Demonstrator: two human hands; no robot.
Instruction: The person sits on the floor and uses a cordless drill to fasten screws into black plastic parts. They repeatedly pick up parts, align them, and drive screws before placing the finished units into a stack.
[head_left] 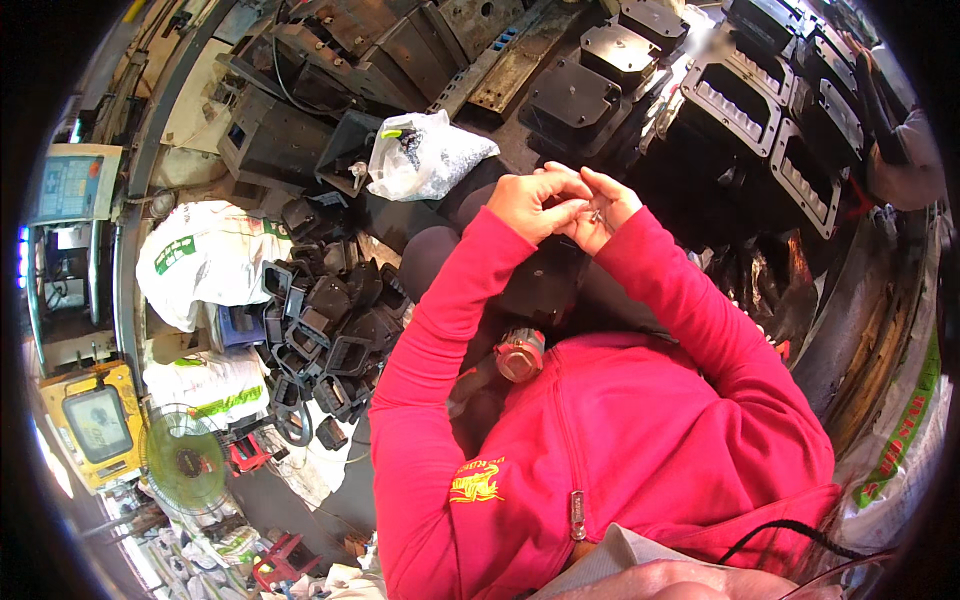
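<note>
Both hands meet above my lap in the upper middle of the view. My left hand (535,205) is closed, its thumb and fingers pinched together over the right palm; whatever lies between the fingertips is too small to make out. Cupped beside it, my right hand (618,205) holds a few small shiny metal pieces (596,215) that look like screws. Under the hands a dark flat part (545,285) rests on my lap. Just beyond the left hand sits an open clear plastic bag (435,160) full of small silver pieces.
Black housings (570,100) and rectangular frames (735,100) stand at the far right, near another person's arm (900,160). Loose black frames (325,310) pile up at left, beside white sacks (210,260), a fan (186,460) and a yellow scale (97,425). A red-and-grey round object (520,355) lies against my body.
</note>
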